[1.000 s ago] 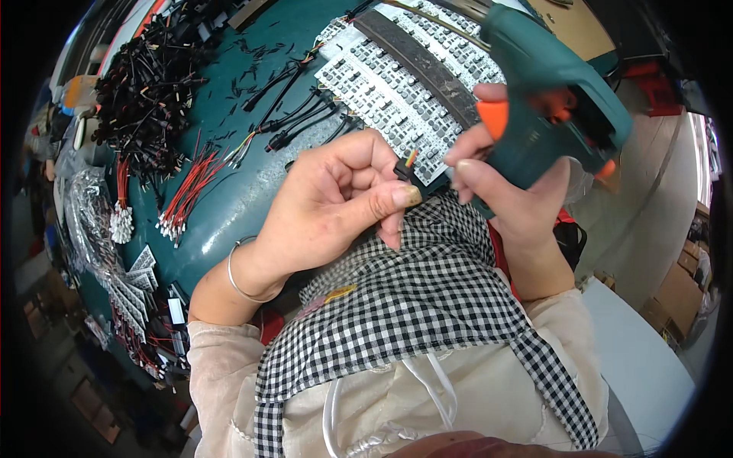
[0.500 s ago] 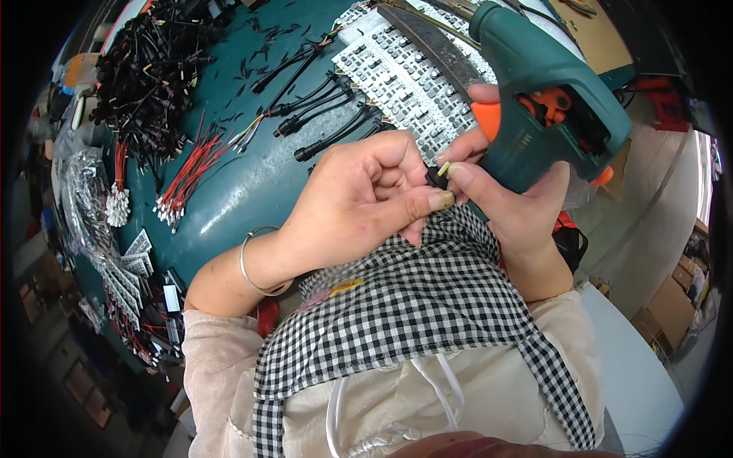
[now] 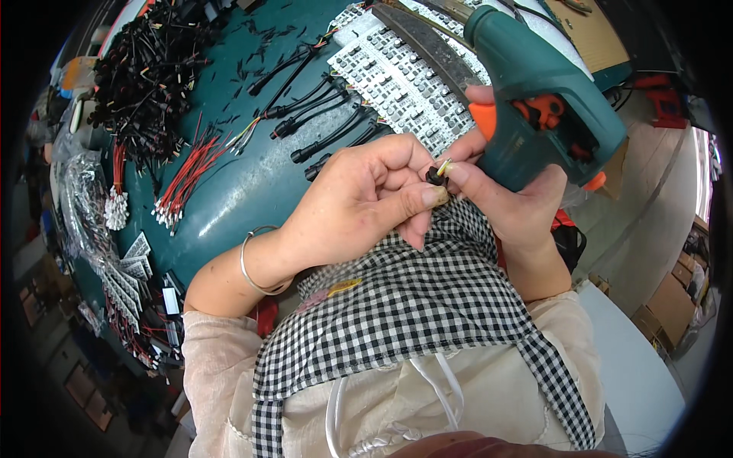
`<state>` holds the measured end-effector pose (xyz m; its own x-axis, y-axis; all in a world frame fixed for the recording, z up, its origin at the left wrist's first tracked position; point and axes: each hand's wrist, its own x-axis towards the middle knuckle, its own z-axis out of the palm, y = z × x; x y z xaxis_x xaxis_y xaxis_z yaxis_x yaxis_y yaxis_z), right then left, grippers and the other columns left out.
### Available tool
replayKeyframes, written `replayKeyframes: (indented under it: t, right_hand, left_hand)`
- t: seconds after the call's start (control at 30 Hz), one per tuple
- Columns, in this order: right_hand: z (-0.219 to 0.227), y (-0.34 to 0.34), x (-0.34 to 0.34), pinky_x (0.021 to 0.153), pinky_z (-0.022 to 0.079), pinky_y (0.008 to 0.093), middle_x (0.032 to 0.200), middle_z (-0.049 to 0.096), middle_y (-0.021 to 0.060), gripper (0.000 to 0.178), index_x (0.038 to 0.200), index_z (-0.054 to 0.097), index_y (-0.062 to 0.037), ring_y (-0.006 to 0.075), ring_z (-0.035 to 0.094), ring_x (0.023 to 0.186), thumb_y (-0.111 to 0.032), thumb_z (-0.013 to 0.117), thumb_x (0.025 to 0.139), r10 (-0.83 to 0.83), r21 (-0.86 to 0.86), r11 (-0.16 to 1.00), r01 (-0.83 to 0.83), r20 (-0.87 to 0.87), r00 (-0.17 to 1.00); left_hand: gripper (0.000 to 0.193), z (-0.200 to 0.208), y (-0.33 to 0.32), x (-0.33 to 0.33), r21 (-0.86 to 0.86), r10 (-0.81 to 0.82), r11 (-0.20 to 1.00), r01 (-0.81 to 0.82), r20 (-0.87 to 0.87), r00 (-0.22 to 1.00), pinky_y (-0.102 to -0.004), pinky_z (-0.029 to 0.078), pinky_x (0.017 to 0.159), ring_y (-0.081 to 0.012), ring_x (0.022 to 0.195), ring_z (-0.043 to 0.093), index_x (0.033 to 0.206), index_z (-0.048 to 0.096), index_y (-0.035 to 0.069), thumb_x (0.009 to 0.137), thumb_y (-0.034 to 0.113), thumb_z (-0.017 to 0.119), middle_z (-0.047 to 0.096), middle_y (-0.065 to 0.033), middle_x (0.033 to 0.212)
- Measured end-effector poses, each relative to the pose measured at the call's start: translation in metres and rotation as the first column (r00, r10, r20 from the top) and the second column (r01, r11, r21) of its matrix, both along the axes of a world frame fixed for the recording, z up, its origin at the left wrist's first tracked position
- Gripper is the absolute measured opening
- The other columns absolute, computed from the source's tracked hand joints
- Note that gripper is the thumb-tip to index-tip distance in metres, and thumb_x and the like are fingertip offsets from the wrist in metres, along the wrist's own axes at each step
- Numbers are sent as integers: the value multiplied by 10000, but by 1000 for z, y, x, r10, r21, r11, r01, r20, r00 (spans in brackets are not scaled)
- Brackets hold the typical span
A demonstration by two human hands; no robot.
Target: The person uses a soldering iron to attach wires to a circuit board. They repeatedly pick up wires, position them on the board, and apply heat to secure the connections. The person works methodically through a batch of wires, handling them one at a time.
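Note:
My left hand (image 3: 359, 200) is closed, its thumb and fingers pinching a short black cable end (image 3: 436, 176) in front of the apron. Thin yellow and white wires (image 3: 443, 166) stick up out of that end, and the rest of the cable is hidden by my hand. Against these wires rests the thumb of my right hand (image 3: 510, 200). The same hand is wrapped round a green gun-shaped tool (image 3: 508, 57) with orange parts, which tilts up and to the left. Part of the right fingers is hidden behind the tool.
On the green table (image 3: 229, 195) lie several black connector cables (image 3: 328, 137), red wires with white plugs (image 3: 191, 172) and a big heap of black cables (image 3: 149, 76). White circuit-board panels (image 3: 405, 80) lie beyond my hands, with a dark metal bar (image 3: 424, 46) across them.
My left fingers have shifted slightly, and more of the black cable end and its wires now shows. The green tool has moved a little to the left with my right hand.

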<state>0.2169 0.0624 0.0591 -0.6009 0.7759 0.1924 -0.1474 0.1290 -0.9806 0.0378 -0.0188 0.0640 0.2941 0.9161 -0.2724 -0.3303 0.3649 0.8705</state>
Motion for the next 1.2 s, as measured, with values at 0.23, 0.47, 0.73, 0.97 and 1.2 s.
replayKeyframes:
  t: [0.23, 0.47, 0.73, 0.97, 1.2]
  right_hand:
    - [9, -3, -3, 644, 549, 246, 1068, 581, 164, 553, 1251, 432, 110, 151, 646, 785, 128, 645, 741, -3, -81, 997, 8, 62, 998]
    - [-7, 4, -6, 672, 540, 263, 1043, 597, 156, 630, 1294, 380, 70, 153, 639, 803, 101, 658, 730, -33, -69, 997, 28, -73, 997]
    - [-1, -2, -4, 569, 500, 240, 847, 612, 143, 611, 1276, 415, 70, 145, 611, 683, 83, 655, 714, -81, -197, 979, 54, -131, 988]
    - [8, -7, -6, 576, 481, 233, 926, 633, 115, 567, 1259, 427, 73, 112, 600, 687, 79, 656, 741, -59, -289, 956, 42, -52, 997]
    - [-3, -3, 2, 536, 477, 223, 863, 629, 112, 570, 1285, 414, 36, 123, 601, 702, 106, 642, 767, -189, -5, 982, 190, 49, 981]
  left_hand:
    - [134, -2, -1, 4, -48, 41, 998, -38, 65, 997, -255, 546, 625, -131, 661, 644, 998, 507, -9, 929, 68, 592, 617, -64, 786]
    - [148, -1, -2, 0, -61, 50, 997, -44, 87, 995, -286, 564, 663, -177, 710, 662, 1053, 506, -21, 939, 56, 561, 657, -126, 843]
    - [125, -7, -6, 8, 57, 88, 994, -94, 97, 991, -294, 568, 629, -166, 684, 646, 1040, 489, 0, 941, 43, 551, 645, -121, 832]
    - [100, -7, -8, 13, 134, 206, 968, -212, 56, 977, -297, 561, 612, -156, 641, 624, 1006, 484, 5, 945, 51, 547, 634, -114, 808]
    - [121, -11, 1, -1, 218, 366, 903, -370, 60, 929, -285, 543, 548, -161, 574, 601, 993, 476, 5, 942, 67, 566, 633, -119, 782]
